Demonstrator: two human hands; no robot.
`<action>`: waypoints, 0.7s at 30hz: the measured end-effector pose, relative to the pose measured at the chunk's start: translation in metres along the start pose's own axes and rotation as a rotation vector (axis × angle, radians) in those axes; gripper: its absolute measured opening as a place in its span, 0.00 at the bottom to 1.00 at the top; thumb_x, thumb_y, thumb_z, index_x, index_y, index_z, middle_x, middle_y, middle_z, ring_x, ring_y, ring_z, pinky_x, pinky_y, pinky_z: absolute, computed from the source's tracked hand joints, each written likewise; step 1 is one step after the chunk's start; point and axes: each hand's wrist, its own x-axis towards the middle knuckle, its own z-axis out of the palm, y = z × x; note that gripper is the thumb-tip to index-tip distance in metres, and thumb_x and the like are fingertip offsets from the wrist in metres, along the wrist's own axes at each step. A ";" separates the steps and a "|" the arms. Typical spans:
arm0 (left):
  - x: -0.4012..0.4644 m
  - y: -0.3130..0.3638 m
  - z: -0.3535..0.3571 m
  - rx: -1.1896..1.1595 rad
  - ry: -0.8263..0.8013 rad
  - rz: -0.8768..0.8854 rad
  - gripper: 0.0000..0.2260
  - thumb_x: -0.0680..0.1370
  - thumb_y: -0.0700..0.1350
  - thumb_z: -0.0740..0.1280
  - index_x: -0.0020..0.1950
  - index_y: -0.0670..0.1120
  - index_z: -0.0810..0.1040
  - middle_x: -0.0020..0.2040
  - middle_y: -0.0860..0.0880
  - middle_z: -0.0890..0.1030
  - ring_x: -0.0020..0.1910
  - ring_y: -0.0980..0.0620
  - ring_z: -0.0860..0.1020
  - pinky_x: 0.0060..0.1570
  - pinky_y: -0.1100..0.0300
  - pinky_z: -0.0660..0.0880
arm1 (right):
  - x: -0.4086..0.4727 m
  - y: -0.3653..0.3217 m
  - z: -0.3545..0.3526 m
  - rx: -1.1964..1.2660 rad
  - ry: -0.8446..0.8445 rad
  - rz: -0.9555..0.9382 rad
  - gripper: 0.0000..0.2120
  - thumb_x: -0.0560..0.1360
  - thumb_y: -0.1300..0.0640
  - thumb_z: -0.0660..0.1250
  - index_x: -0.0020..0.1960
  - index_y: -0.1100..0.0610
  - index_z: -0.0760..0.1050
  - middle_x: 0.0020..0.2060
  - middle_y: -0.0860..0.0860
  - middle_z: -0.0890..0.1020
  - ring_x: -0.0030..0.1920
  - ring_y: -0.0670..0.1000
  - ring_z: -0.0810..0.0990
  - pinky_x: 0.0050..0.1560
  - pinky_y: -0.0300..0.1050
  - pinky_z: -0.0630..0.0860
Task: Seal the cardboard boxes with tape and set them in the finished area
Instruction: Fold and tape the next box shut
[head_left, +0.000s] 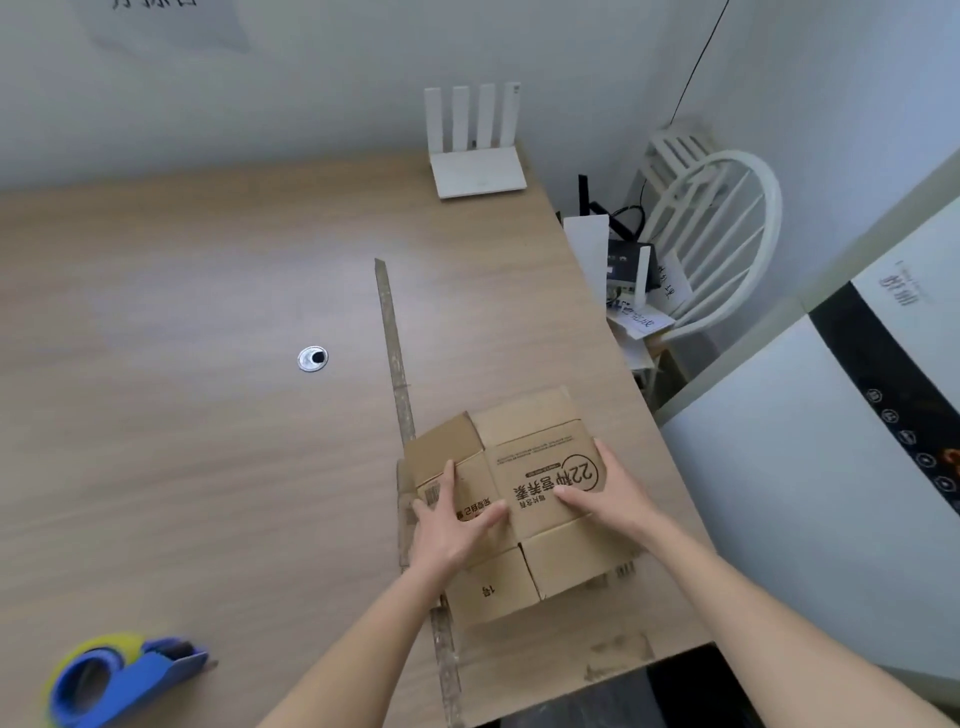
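We press a flattened box (524, 499) against the table (182, 426) with both hands. Our left hand (452, 525) lies on its left panel, fingers straight and spread; our right hand (605, 493) lies on the printed panel, fingers straight and close together, the fingertips just below the circled number. Neither hand curls round anything. The flaps fan out beyond our fingertips and back toward our wrists.

Our palms hide part of the print, and what shows is upside down and hard to read. Under the box's left edge a strip of worn tape (397, 358) runs away from our left fingers across the table; our left forearm hides a stretch of it. The tape dispenser (119, 678) sits well left of our left hand, cut off by the bottom edge.

The table is pale wood with a metal grommet (312, 358). A white router (478, 150) stands at the far wall, a white chair (727, 234) piled with gear beyond the right edge, and a white appliance (831, 467) to its right.
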 end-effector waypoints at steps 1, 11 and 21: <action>-0.001 0.001 0.001 -0.063 0.006 -0.004 0.51 0.59 0.80 0.66 0.75 0.75 0.42 0.79 0.38 0.55 0.75 0.37 0.64 0.71 0.41 0.66 | 0.000 0.002 0.001 0.028 0.003 -0.006 0.52 0.58 0.29 0.79 0.76 0.41 0.61 0.65 0.39 0.77 0.66 0.49 0.76 0.70 0.56 0.72; -0.044 -0.007 -0.052 -0.489 -0.010 0.333 0.59 0.59 0.60 0.84 0.77 0.71 0.46 0.77 0.61 0.63 0.73 0.60 0.66 0.74 0.51 0.65 | -0.052 -0.039 0.003 0.128 -0.096 -0.069 0.60 0.50 0.30 0.83 0.74 0.47 0.58 0.67 0.48 0.75 0.65 0.48 0.76 0.69 0.54 0.74; -0.126 -0.082 -0.161 -0.307 0.106 0.652 0.64 0.56 0.43 0.84 0.77 0.72 0.46 0.75 0.55 0.65 0.73 0.51 0.68 0.67 0.41 0.73 | -0.164 -0.127 0.055 0.233 -0.178 -0.256 0.39 0.68 0.29 0.72 0.72 0.39 0.60 0.66 0.42 0.76 0.65 0.46 0.75 0.67 0.49 0.73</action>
